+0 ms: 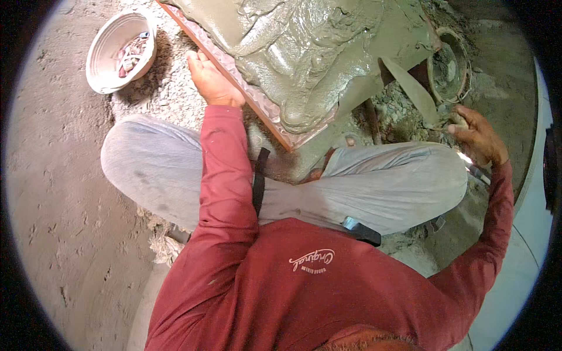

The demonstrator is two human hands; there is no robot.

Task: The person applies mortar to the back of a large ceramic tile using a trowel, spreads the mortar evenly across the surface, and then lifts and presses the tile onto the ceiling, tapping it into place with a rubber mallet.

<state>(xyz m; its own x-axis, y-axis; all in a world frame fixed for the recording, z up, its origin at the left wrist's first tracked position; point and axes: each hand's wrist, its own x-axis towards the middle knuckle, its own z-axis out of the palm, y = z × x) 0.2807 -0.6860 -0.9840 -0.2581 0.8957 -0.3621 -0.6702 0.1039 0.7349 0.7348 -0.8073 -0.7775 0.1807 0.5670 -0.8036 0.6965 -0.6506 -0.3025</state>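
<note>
Here the left hand (209, 81) rests flat and unclenched on the red mould edge (253, 103) beside the wet cement relief (304, 52); the right hand (477, 136) grasps a trowel (413, 88) by the bucket (449, 69). Bare sandy ground (52, 175) lies leftward around a white bowl (120, 50).

The wet cement relief (310, 52) on its reddish board (257, 105) fills the upper middle, blocking any straight path across the top. The left hand (211, 79) rests at the board's left edge; to its left lies a strip of gravelly ground, then the white bowl (120, 50), with open bare floor (52, 193) beyond and below it. The crossed legs (380, 187) close off the middle. On the right, the right hand (477, 137) sits in a tight pocket between the knee, the trowel blade (413, 88) and the mortar-caked bucket (449, 67).
</note>
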